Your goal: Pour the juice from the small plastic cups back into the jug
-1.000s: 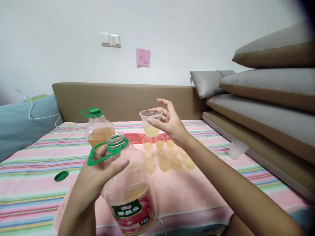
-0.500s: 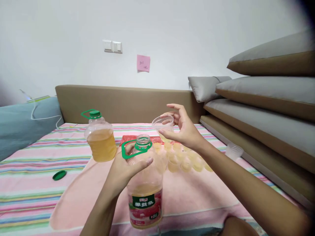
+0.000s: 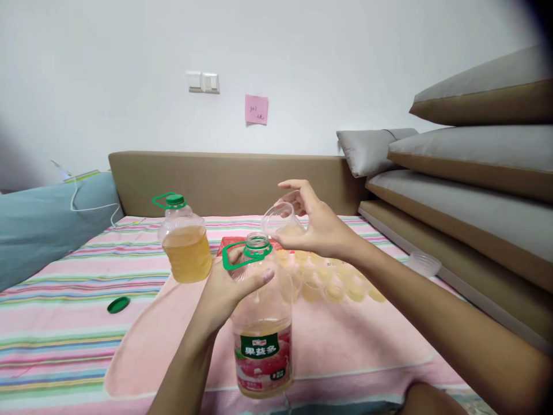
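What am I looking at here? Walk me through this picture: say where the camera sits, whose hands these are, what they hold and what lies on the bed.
There is no machine here. The picture comes from a camera worn on a person's head, looking forward and down, so both arms are that person's own.

The left hand grips an uncapped juice bottle by the neck, near its green handle ring; the bottle stands upright with a little yellow liquid at the bottom. The right hand holds a clear plastic cup tilted toward the bottle's mouth.

On the striped bedspread stand a second, capped bottle about half full, a cluster of small filled cups, a loose green cap and an empty cup near the cushions.
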Demonstrator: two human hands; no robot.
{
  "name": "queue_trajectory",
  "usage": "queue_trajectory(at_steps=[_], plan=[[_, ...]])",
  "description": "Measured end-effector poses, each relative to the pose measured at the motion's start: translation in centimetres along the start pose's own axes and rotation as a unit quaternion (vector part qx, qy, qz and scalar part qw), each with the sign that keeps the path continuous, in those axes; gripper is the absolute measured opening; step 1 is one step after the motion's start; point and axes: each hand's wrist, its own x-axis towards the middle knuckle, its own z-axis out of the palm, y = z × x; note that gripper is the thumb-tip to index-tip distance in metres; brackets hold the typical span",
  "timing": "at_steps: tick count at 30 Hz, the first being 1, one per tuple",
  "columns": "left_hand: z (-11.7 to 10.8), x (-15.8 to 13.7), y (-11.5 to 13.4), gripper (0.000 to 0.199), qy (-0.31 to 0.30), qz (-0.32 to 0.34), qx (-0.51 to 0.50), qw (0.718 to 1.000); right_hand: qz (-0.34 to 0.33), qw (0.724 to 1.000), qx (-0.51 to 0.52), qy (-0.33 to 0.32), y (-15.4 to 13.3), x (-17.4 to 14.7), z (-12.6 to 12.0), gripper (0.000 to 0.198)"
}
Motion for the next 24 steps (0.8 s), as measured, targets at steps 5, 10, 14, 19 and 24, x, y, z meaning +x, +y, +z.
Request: queue_trajectory(at_steps=[5, 10, 14, 19, 24], plan=[[0.1, -0.1, 0.1, 0.039, -0.002, 0.005, 0.011, 1.000, -0.011, 1.000, -0.023, -0.018, -0.3, 0.4, -0.3, 0.083], [0.2, -0.1, 0.4, 0.038, -0.001, 0.007, 0.011, 1.000, -0.022, 0.998, -0.049, -0.032, -0.4, 0.7, -0.5, 0.082], [0.1, 0.0, 0.2, 0.036, -0.008, 0.018, 0.004, 1.000, -0.026, 0.996, -0.070, -0.045, -0.6, 0.9, -0.7, 0.082], [0.0, 0.2, -0.3, 0.041, -0.002, 0.019, 0.009, 1.000, -0.036, 0.994, -0.081, -0.063, -1.0, 1.3, -0.9, 0.084], [-0.1, 0.2, -0.4, 0.043, 0.002, 0.013, 0.015, 1.000, -0.053, 0.990, -0.108, -0.076, -1.4, 1.5, -1.1, 0.082]])
